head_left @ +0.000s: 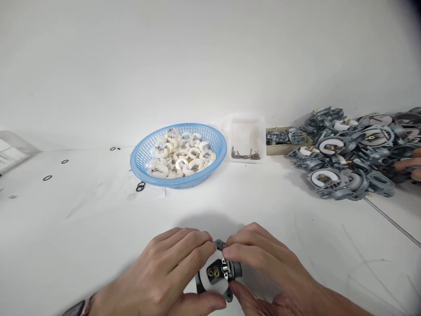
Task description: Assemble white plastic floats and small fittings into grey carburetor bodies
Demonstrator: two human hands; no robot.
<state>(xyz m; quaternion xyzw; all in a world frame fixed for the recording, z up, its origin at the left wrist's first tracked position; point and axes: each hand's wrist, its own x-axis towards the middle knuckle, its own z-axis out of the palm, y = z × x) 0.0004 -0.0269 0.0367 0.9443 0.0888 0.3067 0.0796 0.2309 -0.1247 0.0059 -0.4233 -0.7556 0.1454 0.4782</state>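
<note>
Carburetor body (215, 274) with a white float fitted on it, gripped from both sides at the near table edge: left hand (171, 267) clasps its left side, right hand (259, 263) pinches its right side. Beyond it, a blue basket (141, 160) of white floats; right of the basket, a clear tray of pins (246, 139), then a heap of carburetors (355, 153)
</note>
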